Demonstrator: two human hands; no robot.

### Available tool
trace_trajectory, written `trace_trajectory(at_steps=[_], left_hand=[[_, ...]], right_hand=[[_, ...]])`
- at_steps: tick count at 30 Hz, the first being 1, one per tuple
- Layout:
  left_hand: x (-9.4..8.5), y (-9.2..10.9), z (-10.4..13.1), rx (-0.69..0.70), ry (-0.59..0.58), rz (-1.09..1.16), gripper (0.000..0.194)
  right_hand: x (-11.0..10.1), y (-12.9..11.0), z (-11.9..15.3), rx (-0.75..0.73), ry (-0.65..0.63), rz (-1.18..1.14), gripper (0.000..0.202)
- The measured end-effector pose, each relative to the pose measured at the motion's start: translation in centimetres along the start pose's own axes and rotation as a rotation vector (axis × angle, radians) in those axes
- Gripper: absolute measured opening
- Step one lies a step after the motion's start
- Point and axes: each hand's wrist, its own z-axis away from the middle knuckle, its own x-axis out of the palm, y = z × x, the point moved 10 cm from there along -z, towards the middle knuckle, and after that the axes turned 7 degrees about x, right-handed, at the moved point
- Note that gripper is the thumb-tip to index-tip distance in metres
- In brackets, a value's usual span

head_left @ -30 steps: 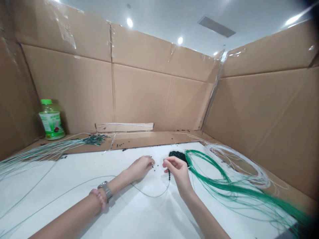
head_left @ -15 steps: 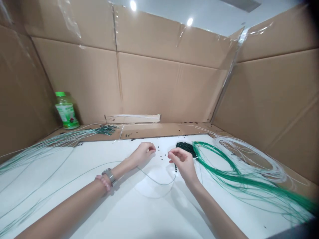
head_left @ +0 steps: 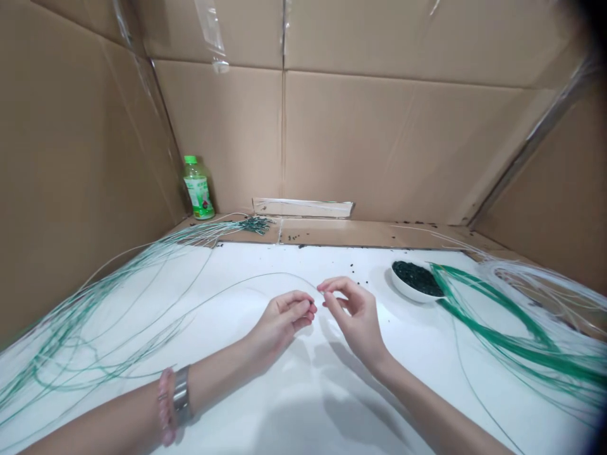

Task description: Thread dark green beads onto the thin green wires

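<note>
My left hand (head_left: 284,318) is raised over the white tabletop, fingertips pinched on a tiny dark bead (head_left: 312,303). Close to its right, my right hand (head_left: 353,309) pinches the end of a thin green wire (head_left: 270,274), which arcs back to the left over the table. The two sets of fingertips are nearly touching. A white bowl (head_left: 412,294) full of small dark beads (head_left: 416,278) stands to the right of my right hand. A few loose beads (head_left: 359,282) lie between the hand and the bowl.
Loops of green wire (head_left: 502,341) and white wire (head_left: 535,281) lie at the right. A bundle of beaded wires (head_left: 256,224) stretches along the left side. A green-capped bottle (head_left: 199,196) stands in the back left corner, by tall cardboard walls (head_left: 355,139).
The view has shifted right and down. My hands have come together, my left hand now pinching a bead. The wire near my right hand has changed position, and the bowl is no longer partly covered.
</note>
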Motion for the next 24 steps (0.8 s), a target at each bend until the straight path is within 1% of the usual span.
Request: trace_trajectory(at_steps=[3, 6, 10, 15, 19, 24], left_hand=[[-0.2, -1.0, 0.5, -0.075, -0.014, 0.084, 0.026], [-0.3, -1.6, 0.8, -0.121, -0.046, 0.14, 0.02], [-0.3, -1.5, 0.7, -0.119, -0.075, 0.111, 0.016], [-0.2, -1.2, 0.5, -0.126, -0.061, 0.047, 0.018], [-0.1, -1.2, 0.6, -0.145, -0.052, 0.027, 0.014], [-0.2, -1.4, 0.9, -0.164, -0.065, 0.022, 0.012]], right_hand=[[0.8, 0.5, 1.1, 0.011, -0.046, 0.017, 0.008], [1.4, 0.3, 1.7, 0.001, -0.117, 0.031, 0.008], [1.6, -0.1, 1.9, -0.01, -0.154, 0.036, 0.01], [1.8, 0.1, 2.1, -0.02, -0.2, 0.01, 0.01], [1.7, 0.3, 2.1, -0.006, -0.202, 0.004, 0.011], [1.8, -0.1, 2.0, -0.02, -0.2, 0.003, 0.011]])
